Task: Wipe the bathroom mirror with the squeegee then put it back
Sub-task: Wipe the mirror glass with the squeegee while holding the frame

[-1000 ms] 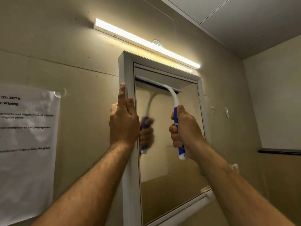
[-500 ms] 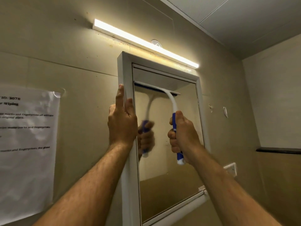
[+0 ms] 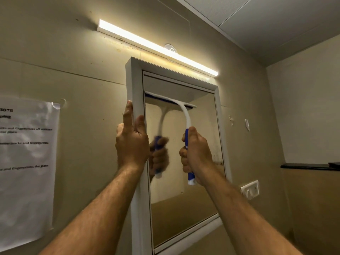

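Since a moment ago my squeegee (image 3: 184, 115) blade has slid lower down the mirror (image 3: 185, 162), now well below the top of its frame. The squeegee has a curved white plastic neck and a blue handle; the glass is smooth, boxed in a white frame (image 3: 135, 85). My right hand (image 3: 196, 153) grips the handle in a full fist, blade pressed flat on the glass. My left hand (image 3: 131, 142) holds the frame's left edge, fingers straight along it.
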Demonstrator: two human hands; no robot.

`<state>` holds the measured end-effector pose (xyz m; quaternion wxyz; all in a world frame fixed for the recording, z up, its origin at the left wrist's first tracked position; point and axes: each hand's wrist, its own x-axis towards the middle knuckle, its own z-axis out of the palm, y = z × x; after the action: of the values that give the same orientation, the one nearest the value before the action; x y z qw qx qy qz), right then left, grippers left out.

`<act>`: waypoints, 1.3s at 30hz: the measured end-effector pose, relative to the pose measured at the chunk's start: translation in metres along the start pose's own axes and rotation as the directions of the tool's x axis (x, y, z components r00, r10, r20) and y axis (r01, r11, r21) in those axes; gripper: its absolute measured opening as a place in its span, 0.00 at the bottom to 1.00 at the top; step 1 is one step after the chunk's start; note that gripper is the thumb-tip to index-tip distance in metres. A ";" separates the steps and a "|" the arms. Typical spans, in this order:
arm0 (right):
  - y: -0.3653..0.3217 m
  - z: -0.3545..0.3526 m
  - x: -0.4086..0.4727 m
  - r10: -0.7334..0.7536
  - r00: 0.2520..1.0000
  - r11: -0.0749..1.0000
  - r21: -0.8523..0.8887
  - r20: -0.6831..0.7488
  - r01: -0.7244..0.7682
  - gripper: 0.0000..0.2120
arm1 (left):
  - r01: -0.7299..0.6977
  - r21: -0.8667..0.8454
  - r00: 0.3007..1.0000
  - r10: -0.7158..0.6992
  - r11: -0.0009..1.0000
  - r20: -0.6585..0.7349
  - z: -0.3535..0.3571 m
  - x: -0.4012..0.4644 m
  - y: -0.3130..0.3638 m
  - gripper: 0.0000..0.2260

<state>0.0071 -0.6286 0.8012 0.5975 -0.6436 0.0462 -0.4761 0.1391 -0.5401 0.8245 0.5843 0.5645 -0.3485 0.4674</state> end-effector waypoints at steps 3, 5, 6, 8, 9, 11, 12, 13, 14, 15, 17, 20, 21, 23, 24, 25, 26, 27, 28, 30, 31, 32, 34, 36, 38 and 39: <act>0.022 -0.004 -0.013 0.013 1.000 1.000 -0.018 -0.006 -0.013 0.21 | 0.010 -0.013 1.000 -0.010 1.000 -0.004 -0.001 -0.004 0.000 0.23; 0.026 -0.007 -0.018 0.022 1.000 0.999 -0.031 -0.007 -0.022 0.21 | 0.013 -0.026 1.000 -0.014 1.000 -0.013 -0.002 -0.005 0.000 0.23; 0.023 -0.009 -0.017 0.021 1.000 0.999 -0.038 -0.007 -0.021 0.21 | 0.008 -0.029 1.000 -0.009 1.000 -0.018 -0.001 -0.005 0.000 0.23; 0.009 -0.010 -0.009 0.008 1.000 0.998 -0.055 -0.007 -0.008 0.20 | -0.005 -0.034 1.000 0.004 0.999 -0.028 -0.001 -0.006 -0.001 0.23; -0.001 -0.011 -0.004 0.001 1.000 0.998 -0.058 -0.003 -0.001 0.19 | -0.009 -0.035 0.999 0.007 0.999 -0.032 0.000 -0.005 -0.002 0.22; -0.020 -0.011 0.004 -0.004 1.000 0.999 -0.038 0.017 0.005 0.18 | -0.012 -0.040 0.999 0.011 0.999 -0.030 0.001 -0.005 -0.004 0.22; -0.025 -0.011 0.006 0.000 1.000 1.000 -0.026 0.030 0.001 0.18 | -0.013 -0.041 1.000 0.012 0.999 -0.028 0.001 -0.005 -0.004 0.22; -0.026 -0.011 0.006 0.006 0.999 1.000 -0.021 0.040 -0.005 0.18 | -0.009 -0.041 1.000 0.008 0.999 -0.025 0.000 -0.005 -0.003 0.23; -0.024 -0.011 0.004 0.015 0.999 1.000 -0.026 0.043 -0.014 0.18 | 0.000 -0.043 1.000 -0.001 0.999 -0.021 -0.002 -0.005 -0.002 0.23; -0.018 -0.013 0.000 0.025 0.999 0.999 -0.037 0.038 -0.024 0.18 | 0.009 -0.045 1.000 -0.010 0.999 -0.017 -0.002 -0.006 0.000 0.23; 0.000 -0.017 -0.010 0.042 0.999 0.997 -0.060 0.023 -0.040 0.18 | 0.007 -0.049 1.000 -0.007 0.999 -0.016 -0.003 -0.007 0.000 0.23; 0.029 -0.025 -0.028 0.060 0.998 0.995 -0.080 -0.012 -0.061 0.20 | 0.004 -0.052 1.000 -0.005 0.999 -0.025 -0.001 -0.006 -0.002 0.23; 0.034 -0.026 -0.032 0.066 0.998 0.994 -0.086 -0.018 -0.067 0.21 | 0.011 -0.054 1.000 -0.013 0.998 -0.028 -0.001 -0.006 -0.003 0.23; 0.031 -0.028 -0.031 0.071 0.997 0.993 -0.092 -0.024 -0.073 0.21 | 0.014 -0.058 0.999 -0.016 0.998 -0.029 -0.001 -0.006 -0.002 0.23; 0.024 -0.027 -0.027 0.072 0.997 0.993 -0.088 -0.017 -0.074 0.20 | 0.012 -0.058 0.999 -0.013 0.998 -0.030 -0.002 -0.007 -0.001 0.23; 0.015 -0.027 -0.022 0.072 0.997 0.994 -0.081 -0.005 -0.072 0.20 | 0.008 -0.061 1.000 -0.010 0.998 -0.029 -0.002 -0.007 -0.002 0.23; 0.005 -0.026 -0.017 0.068 0.998 0.995 -0.070 0.009 -0.068 0.19 | 0.007 -0.064 1.000 -0.008 0.998 -0.026 -0.001 -0.007 -0.002 0.23; -0.005 -0.024 -0.012 0.061 0.998 0.996 -0.058 0.023 -0.060 0.19 | 0.006 -0.066 1.000 -0.007 0.998 -0.023 -0.001 -0.007 -0.002 0.23; -0.012 -0.022 -0.008 0.054 0.998 0.998 -0.047 0.032 -0.053 0.18 | 0.005 -0.067 1.000 -0.007 0.998 -0.020 -0.001 -0.006 -0.002 0.23; -0.015 -0.017 -0.005 0.052 0.998 0.998 -0.034 0.032 -0.051 0.18 | 0.006 -0.073 1.000 -0.006 0.997 -0.013 -0.001 -0.006 -0.003 0.23; -0.011 -0.017 -0.006 0.058 0.998 0.998 -0.034 0.027 -0.057 0.18 | 0.002 -0.080 1.000 -0.003 0.997 -0.010 -0.002 -0.007 -0.003 0.23; -0.003 -0.017 -0.008 0.065 0.998 0.997 -0.035 0.022 -0.065 0.17 | 0.000 -0.089 1.000 0.000 0.996 -0.009 -0.002 -0.007 -0.003 0.23; 0.017 -0.020 -0.018 0.084 0.996 0.996 -0.041 0.002 -0.084 0.18 | -0.002 -0.107 1.000 0.001 0.994 -0.009 -0.003 -0.007 -0.003 0.23; 0.033 -0.025 -0.029 0.096 0.995 0.994 -0.053 -0.016 -0.097 0.20 | 0.001 -0.108 1.000 -0.002 0.994 -0.005 -0.003 -0.006 -0.003 0.23; 0.038 -0.028 -0.033 0.105 0.994 0.992 -0.062 -0.027 -0.106 0.21 | 0.011 -0.106 1.000 -0.011 0.994 0.000 -0.003 -0.005 -0.004 0.23; 0.034 -0.028 -0.031 0.107 0.994 0.992 -0.060 -0.024 -0.108 0.21 | 0.010 -0.103 1.000 -0.010 0.995 0.002 -0.003 -0.005 -0.004 0.23</act>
<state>-0.0116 -0.6390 0.7513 0.6016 -0.6533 0.1017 -0.4483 0.1411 -0.5379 0.8179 0.6148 0.5355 -0.3698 0.4456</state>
